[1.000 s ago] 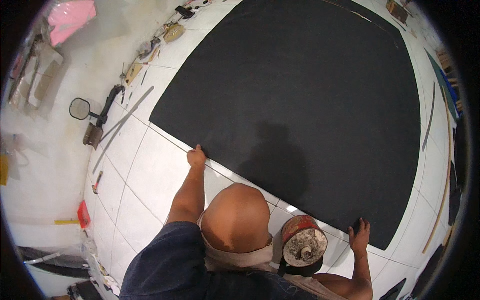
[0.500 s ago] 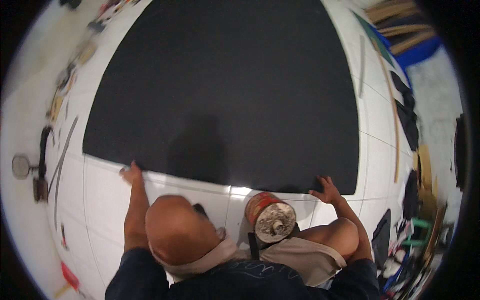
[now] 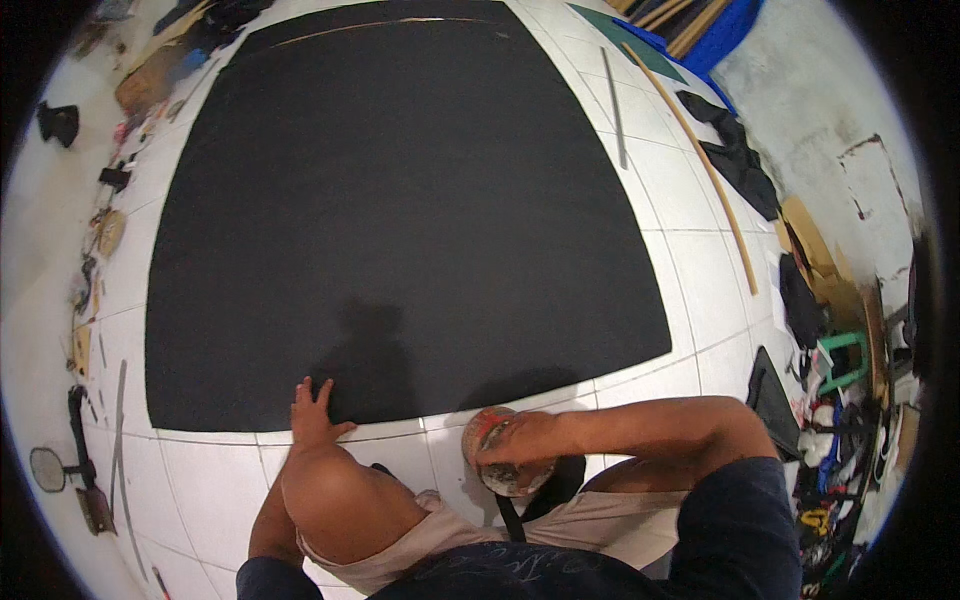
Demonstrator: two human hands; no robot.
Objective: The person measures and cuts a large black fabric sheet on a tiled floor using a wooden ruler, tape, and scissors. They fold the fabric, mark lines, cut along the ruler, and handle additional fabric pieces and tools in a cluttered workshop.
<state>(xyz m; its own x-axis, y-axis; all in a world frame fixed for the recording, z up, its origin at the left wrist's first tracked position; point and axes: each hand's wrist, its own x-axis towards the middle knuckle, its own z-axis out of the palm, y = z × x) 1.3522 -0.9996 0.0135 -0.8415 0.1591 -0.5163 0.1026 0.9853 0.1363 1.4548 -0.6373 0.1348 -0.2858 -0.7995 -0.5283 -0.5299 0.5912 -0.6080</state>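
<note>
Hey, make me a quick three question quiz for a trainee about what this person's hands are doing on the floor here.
1. True or false: the left hand lies flat on the near edge of the black sheet.
2. What does the right hand rest on? A) the round tin B) the long wooden strip C) the green stool
3. Fill in: the black sheet lies on a floor of white ____.

Key: 1 true; 2 A; 3 tiles.

black sheet (image 3: 400,200): matt, smooth | floor tiles (image 3: 690,270): glossy white ceramic | tin (image 3: 500,455): paint-stained metal
</note>
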